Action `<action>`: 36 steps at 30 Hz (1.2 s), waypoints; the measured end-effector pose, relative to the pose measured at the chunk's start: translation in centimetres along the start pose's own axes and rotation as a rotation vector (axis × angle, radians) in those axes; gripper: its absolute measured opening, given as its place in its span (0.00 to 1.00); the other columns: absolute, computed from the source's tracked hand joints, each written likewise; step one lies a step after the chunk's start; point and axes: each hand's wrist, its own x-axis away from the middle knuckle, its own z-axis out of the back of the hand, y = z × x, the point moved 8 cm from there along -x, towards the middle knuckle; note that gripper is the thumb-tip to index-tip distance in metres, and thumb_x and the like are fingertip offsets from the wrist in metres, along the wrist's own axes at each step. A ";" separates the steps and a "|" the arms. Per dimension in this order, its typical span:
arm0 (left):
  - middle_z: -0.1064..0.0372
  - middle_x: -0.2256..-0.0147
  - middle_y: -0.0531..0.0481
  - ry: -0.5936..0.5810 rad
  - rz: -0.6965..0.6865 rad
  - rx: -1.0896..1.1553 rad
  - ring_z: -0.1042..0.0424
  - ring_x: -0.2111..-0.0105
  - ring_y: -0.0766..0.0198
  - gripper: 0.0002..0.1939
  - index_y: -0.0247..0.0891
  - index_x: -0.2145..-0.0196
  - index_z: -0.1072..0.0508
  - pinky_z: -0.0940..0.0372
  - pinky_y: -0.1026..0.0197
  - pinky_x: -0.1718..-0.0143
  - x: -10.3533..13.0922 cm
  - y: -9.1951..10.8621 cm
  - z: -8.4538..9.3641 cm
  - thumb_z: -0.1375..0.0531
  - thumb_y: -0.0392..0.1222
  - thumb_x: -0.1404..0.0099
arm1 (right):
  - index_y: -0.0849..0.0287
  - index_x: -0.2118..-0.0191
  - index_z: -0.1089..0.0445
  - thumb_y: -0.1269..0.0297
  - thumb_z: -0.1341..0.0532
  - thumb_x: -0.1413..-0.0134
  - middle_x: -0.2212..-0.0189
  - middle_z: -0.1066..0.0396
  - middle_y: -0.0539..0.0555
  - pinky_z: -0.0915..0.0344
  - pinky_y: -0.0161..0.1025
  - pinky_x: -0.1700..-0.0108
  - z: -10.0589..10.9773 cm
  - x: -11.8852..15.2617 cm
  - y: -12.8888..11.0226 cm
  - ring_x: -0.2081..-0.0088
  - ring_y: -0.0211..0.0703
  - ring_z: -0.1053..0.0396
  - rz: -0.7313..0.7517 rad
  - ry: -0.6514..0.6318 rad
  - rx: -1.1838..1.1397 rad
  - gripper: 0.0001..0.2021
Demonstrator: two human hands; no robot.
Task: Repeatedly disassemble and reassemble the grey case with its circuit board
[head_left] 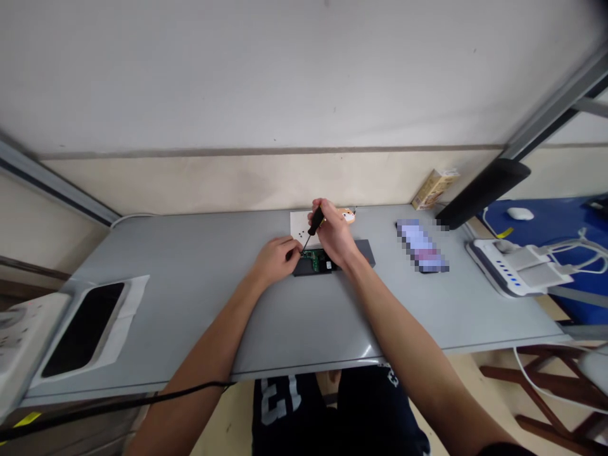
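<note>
Green circuit board (315,258), screwdriver (316,219) clasped in right hand (336,237), left hand (275,258) beside board, its grip unclear

1. Your grey desk (190,266) bears, mid-length, a dark case (316,270) with a green circuit board (313,257).
2. Just far of it lies a white sheet (299,221).
3. Right, you have a phone (422,244), a far carton (433,188) and a power strip (491,269).
4. At your left lies white paper (133,304).
</note>
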 end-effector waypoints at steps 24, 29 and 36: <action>0.26 0.65 0.48 0.018 0.003 -0.039 0.28 0.64 0.59 0.13 0.40 0.63 0.24 0.34 0.57 0.58 0.6 0.0 -0.3 0.48 0.32 0.32 | 0.52 0.62 0.32 0.33 0.43 0.43 0.80 0.45 0.43 0.39 0.36 0.73 1.7 -0.1 0.2 0.78 0.35 0.44 0.122 0.141 0.118 0.25; 0.25 0.63 0.48 0.038 0.029 -0.044 0.28 0.63 0.59 0.14 0.41 0.62 0.23 0.33 0.57 0.58 1.0 -0.1 -0.2 0.48 0.33 0.32 | 0.53 0.59 0.30 0.43 0.33 0.48 0.70 0.34 0.47 0.35 0.34 0.66 -0.3 0.5 0.2 0.69 0.35 0.32 0.051 0.021 0.043 0.20; 0.24 0.61 0.47 0.038 0.041 -0.032 0.27 0.61 0.58 0.14 0.40 0.60 0.22 0.32 0.56 0.55 1.2 0.0 -0.2 0.48 0.33 0.32 | 0.50 0.63 0.43 0.41 0.36 0.44 0.81 0.44 0.39 0.43 0.33 0.75 -0.1 1.2 -1.1 0.80 0.34 0.43 0.206 0.089 0.383 0.21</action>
